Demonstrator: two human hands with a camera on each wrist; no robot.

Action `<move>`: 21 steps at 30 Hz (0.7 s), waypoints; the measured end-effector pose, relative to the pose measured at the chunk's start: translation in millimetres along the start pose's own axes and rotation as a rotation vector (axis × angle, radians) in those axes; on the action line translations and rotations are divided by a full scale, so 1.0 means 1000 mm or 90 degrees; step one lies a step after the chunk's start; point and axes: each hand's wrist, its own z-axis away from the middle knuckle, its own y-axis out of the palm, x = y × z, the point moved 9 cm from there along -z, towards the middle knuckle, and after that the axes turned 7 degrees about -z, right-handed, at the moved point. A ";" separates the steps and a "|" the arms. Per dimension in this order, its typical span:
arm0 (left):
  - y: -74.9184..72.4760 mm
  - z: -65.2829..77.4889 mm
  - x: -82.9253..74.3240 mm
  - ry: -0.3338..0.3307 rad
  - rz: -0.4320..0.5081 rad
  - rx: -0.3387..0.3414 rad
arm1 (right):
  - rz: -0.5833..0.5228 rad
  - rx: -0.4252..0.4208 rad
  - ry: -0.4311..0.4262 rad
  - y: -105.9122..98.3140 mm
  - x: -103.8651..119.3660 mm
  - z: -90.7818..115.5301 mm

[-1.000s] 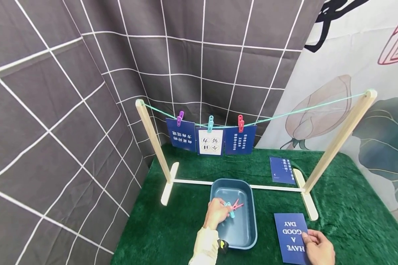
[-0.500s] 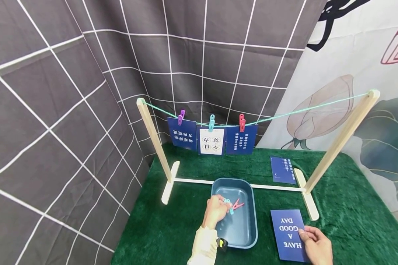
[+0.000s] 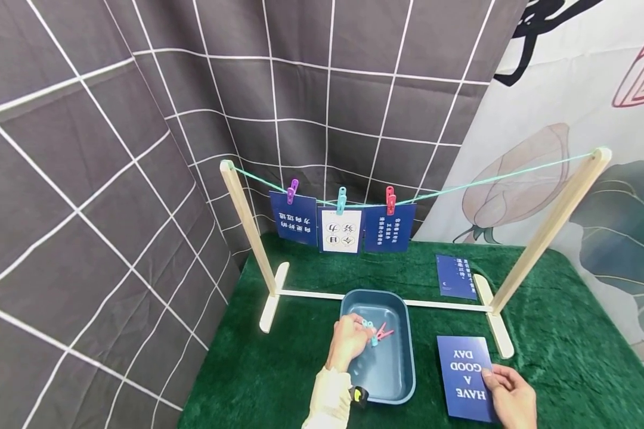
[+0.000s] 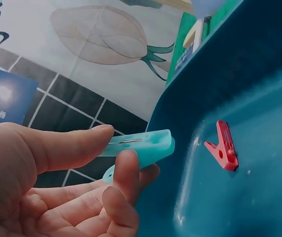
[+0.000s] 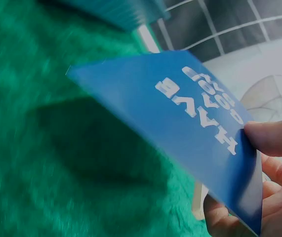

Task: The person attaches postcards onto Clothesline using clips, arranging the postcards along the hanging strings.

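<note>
**Left hand (image 3: 350, 338) pinches a turquoise clip (image 4: 143, 145); right hand (image 3: 511, 393) holds a lettered card (image 3: 464, 372)**

The left thumb and fingers are drawn in on the clip, over the left side of the tray (image 3: 412, 351); whether they squeeze it open is hard to tell. A pink clip (image 4: 225, 148) lies on the tray floor, apart from the held one. The right thumb and fingers pinch the card's right edge, toward the near right of the green surface (image 3: 268, 375); the card tilts above its shadow. A loose blue card (image 3: 455, 277) lies toward the surface's far right corner. Three hung cards (image 3: 389, 229) are clipped along the left half of the cord (image 3: 477, 183).

The step in hand appears to be pairing a clip with a card. The next move seems to call for lifting the clip clear of the tray's edge, with its handles set under the thumb, while the card is held steady.
</note>
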 end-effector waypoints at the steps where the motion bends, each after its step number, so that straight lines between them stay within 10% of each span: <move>1: -0.001 0.000 -0.001 0.002 -0.002 -0.003 | -0.006 -0.002 0.001 0.000 0.001 0.000; 21: -0.007 0.004 -0.005 0.013 0.001 -0.028 | -0.136 -0.031 0.007 -0.001 0.011 0.005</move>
